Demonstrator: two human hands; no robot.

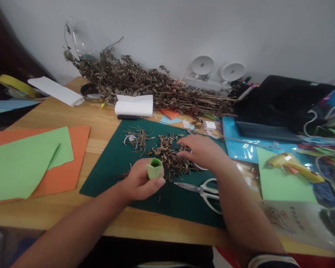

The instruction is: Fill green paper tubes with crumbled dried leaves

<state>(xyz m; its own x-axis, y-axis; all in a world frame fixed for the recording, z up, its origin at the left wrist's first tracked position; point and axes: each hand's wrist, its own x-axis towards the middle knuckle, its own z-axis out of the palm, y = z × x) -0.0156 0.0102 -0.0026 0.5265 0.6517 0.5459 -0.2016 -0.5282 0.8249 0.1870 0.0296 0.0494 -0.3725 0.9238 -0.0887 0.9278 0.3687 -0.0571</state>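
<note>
My left hand [145, 180] is wrapped round a light green rolled paper tube [154, 170], whose open top faces up toward me. Over the right side of a pile of dried leaves [167, 152], my right hand [198, 149] hovers or touches, thumb and fingers apart; nothing shows between them. The leaves lie loose on a dark green cutting mat [108, 163]. A smaller heap of thin dry stems [139, 140] sits to their upper left. Scissors with white handles [203, 189] lie partly opened below my right hand, partly covered by my right forearm.
Dried plant bundles [139, 80] stretch along the wall. A white paper roll [134, 106] lies before them. Green paper [22, 160] rests on orange sheets [80, 149] at left. On the right are a yellow glue gun [294, 165], a blue plastic packet [237, 149] and a black device [281, 100].
</note>
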